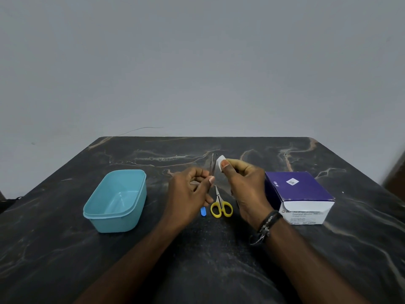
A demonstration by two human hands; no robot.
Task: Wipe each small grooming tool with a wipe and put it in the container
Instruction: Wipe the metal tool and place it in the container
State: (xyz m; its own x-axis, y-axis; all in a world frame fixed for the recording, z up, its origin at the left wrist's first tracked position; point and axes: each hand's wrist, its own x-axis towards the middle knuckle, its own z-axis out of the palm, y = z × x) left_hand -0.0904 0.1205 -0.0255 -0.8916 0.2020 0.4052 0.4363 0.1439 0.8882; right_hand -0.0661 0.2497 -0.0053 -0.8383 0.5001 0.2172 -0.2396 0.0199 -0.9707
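Wristband: our bracelet (268, 222) sat on the right wrist, the nearest thing to us, clear of the work.
Right hand (245, 185): its fingers (225, 166) pinched a small white wipe (220, 160), held up beside the tool so that it could be drawn along the metal.
Left hand (188, 191): thumb and curled fingers pinched thin tweezers (212, 164) low on the shaft, leaving the tip free for the wipe, just right of it.
Waiting tools: yellow-handled scissors (221, 206) and a blue-ended tool (203, 211) lay on the worktop (65, 260) below and between our hands, within easy reach, we judged.
Container: a teal tub (116, 199) stood open left of the left fingers, with nothing visible in it.
Wipe box (298, 197): right of the right fingers, handy for a fresh wipe.
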